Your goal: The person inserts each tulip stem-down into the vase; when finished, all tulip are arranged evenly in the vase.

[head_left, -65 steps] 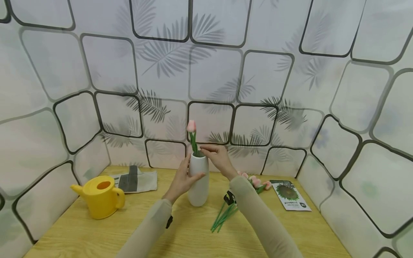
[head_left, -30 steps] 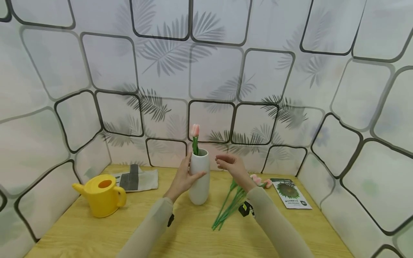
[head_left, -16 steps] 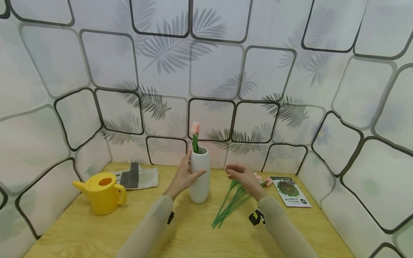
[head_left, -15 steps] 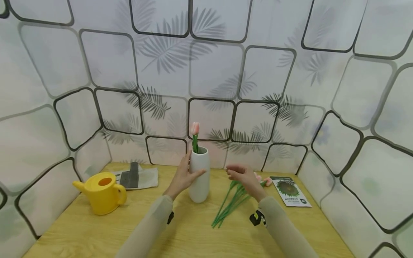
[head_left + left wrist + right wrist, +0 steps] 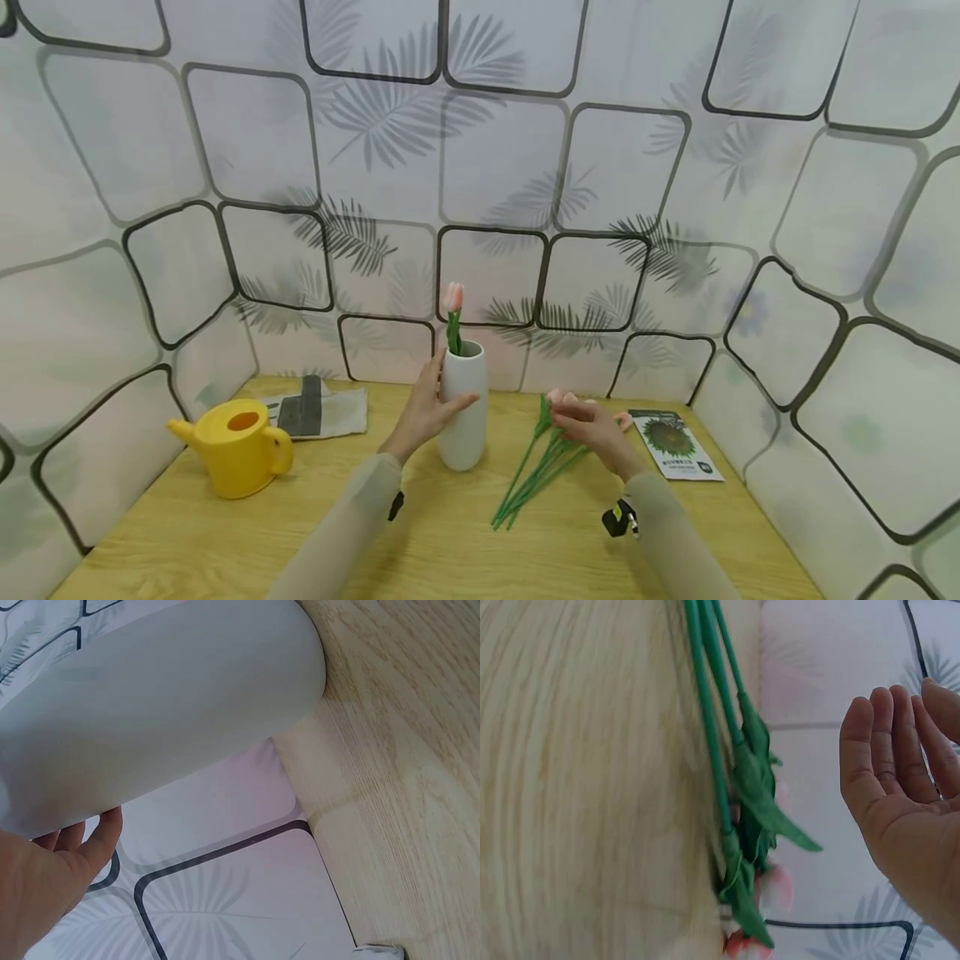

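A tall white vase (image 5: 462, 408) stands upright on the table with a single pink artificial tulip (image 5: 454, 317) leaning at its left rim. My left hand (image 5: 426, 412) grips the vase from the left, thumb across its front; in the left wrist view the fingers of the left hand (image 5: 71, 859) reach round the vase wall (image 5: 172, 705). On the table to the right lies a bunch of pink tulips with green stems (image 5: 528, 492). My right hand (image 5: 596, 431) is over their blooms and hides some of them. The right wrist view shows its fingers loosely bent, holding nothing, apart from the tulip leaves (image 5: 754, 795).
On the left stands a yellow watering can (image 5: 243, 450), with a folded grey and white cloth (image 5: 322, 412) behind it. A seed packet with a sunflower picture (image 5: 675, 446) lies at the right. Patterned curtain walls (image 5: 495, 167) enclose the wooden table (image 5: 442, 533).
My right hand has left the vase mouth and moved right and down to the tulip blooms. The tulip in the vase has settled slightly lower. My left hand keeps its grip on the vase.
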Demonstrator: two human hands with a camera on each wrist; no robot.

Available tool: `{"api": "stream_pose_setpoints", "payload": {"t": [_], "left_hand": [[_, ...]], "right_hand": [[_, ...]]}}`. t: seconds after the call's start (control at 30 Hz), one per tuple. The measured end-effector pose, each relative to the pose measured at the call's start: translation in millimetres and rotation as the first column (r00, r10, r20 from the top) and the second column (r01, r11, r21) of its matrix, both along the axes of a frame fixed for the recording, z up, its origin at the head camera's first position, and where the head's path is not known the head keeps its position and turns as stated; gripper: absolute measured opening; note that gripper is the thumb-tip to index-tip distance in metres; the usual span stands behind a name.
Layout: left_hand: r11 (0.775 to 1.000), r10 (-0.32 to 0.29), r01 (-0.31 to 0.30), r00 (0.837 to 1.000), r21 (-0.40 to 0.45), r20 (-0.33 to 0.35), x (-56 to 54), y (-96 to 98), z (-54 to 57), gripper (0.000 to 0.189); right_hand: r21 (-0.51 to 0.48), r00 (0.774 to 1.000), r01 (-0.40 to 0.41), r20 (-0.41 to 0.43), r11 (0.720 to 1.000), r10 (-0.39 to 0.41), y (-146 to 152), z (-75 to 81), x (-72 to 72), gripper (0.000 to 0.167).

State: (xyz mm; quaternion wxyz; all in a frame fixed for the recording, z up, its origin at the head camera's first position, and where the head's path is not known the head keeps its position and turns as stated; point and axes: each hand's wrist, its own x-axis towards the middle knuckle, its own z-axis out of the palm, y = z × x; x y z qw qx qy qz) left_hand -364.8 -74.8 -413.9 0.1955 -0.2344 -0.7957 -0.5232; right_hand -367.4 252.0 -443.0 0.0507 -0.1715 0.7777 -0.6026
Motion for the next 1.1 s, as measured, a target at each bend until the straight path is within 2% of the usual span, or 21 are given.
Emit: {"api": "stream_pose_setpoints", "payload": {"t": [0.17,0.37,0.57,0.63,0.9,1.1], "left_hand": [[1.000,0.009,-0.009,0.998,0.004,0.056,1.7,-1.3,5.6,0.095],[1.000,0.018,-0.018,0.996,-0.001,0.085,2.1,-1.3,7.6,0.095],[1.000,0.019,-0.019,0.995,0.001,0.098,3.0,-1.7,2.4,0.094],[1.000,0.019,-0.019,0.995,0.006,0.095,3.1,-1.9,2.6,0.095],[1.000,0.016,-0.016,0.996,-0.005,0.085,1.9,1.4,2.3,0.095],[0.999,0.032,-0.031,0.995,-0.008,0.090,2.2,0.6,1.6,0.095]], "right_hand": [[0.073,1.000,0.001,-0.021,0.997,0.000,10.8,-5.7,-3.1,0.048],[0.079,0.999,-0.028,0.018,0.997,0.026,26.7,-14.0,-2.8,0.052],[0.107,0.994,0.006,0.111,0.994,-0.018,39.4,-28.1,-2.0,0.048],[0.117,0.993,0.006,0.115,0.993,-0.019,42.5,-31.9,-3.2,0.047],[0.151,0.983,-0.015,0.181,0.988,-0.013,53.2,-34.6,2.5,0.041],[0.181,0.979,-0.016,0.203,0.983,-0.022,49.9,-36.6,-2.2,0.041]]}}
